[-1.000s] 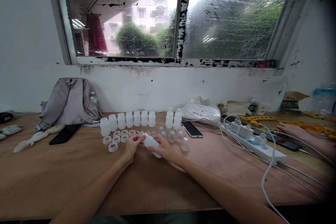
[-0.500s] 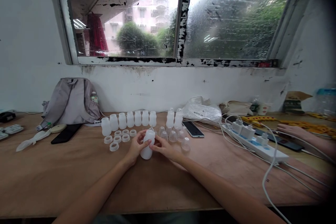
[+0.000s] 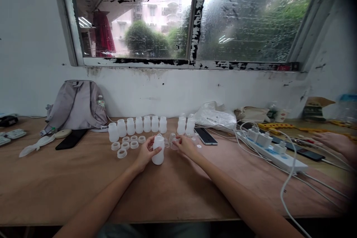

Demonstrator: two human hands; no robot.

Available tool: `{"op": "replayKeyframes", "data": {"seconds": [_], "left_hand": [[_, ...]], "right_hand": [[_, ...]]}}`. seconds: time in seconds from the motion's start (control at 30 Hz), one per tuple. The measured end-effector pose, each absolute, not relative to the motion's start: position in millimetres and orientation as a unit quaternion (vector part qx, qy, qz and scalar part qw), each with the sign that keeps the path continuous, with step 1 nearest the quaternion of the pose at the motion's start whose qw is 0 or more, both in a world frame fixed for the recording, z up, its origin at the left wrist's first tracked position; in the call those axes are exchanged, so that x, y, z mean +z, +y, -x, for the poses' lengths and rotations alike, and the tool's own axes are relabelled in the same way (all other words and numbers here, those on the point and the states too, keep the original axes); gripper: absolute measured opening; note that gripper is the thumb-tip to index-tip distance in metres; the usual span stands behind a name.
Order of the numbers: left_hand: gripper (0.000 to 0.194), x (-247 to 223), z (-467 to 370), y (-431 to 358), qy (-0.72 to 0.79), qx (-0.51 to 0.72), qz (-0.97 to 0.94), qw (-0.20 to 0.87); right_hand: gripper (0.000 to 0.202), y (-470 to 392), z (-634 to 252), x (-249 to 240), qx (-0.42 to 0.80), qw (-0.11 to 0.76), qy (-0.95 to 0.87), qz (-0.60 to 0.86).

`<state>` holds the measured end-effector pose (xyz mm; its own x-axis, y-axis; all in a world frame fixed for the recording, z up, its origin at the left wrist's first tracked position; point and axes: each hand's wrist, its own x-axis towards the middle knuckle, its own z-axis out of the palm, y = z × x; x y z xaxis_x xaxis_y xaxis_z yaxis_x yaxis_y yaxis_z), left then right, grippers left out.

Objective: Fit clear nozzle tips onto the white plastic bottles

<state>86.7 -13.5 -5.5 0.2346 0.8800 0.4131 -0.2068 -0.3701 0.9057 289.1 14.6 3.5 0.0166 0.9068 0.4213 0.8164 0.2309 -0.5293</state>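
My left hand (image 3: 146, 153) is wrapped round a white bottle (image 3: 158, 152) that stands upright near the middle of the table. To its right, my right hand (image 3: 184, 147) has its fingers closed on a clear dome cap (image 3: 173, 144). More clear caps are partly hidden behind that hand. Several open white bottles (image 3: 138, 125) stand in a row behind, with several white rings (image 3: 122, 153) lying in front of them. Two bottles with clear caps (image 3: 181, 124) stand at the back, right of the row.
A dark phone (image 3: 206, 136) lies right of the capped bottles, before a plastic bag (image 3: 216, 116). A power strip (image 3: 275, 155) with white cables lies at the right, near another person's hand (image 3: 331, 141). A backpack (image 3: 76, 106) and black phone (image 3: 71, 139) are at the left.
My right hand has left the bottle and moved right onto a clear cap. My left hand still holds the bottle. The other person's hand has shifted right.
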Motion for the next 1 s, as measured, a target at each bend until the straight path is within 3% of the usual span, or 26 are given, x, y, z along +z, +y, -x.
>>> {"op": "replayKeyframes", "data": {"seconds": [0.13, 0.27, 0.37, 1.0], "left_hand": [[0.050, -7, -86, -13, 0.258, 0.551, -0.623, 0.492], [0.051, -9, -88, -15, 0.244, 0.546, -0.626, 0.500], [0.052, -8, -93, -20, 0.234, 0.543, -0.622, 0.513], [0.047, -6, -104, -29, 0.191, 0.515, -0.594, 0.588]], "right_hand": [[0.023, 12, -285, 7, 0.071, 0.430, -0.693, 0.574], [0.031, 5, -283, 26, 0.194, 0.608, -0.643, 0.423], [0.030, -8, -279, 42, 0.264, 0.654, -0.622, 0.340], [0.030, -33, -259, 49, 0.145, 0.541, -0.752, 0.348]]}}
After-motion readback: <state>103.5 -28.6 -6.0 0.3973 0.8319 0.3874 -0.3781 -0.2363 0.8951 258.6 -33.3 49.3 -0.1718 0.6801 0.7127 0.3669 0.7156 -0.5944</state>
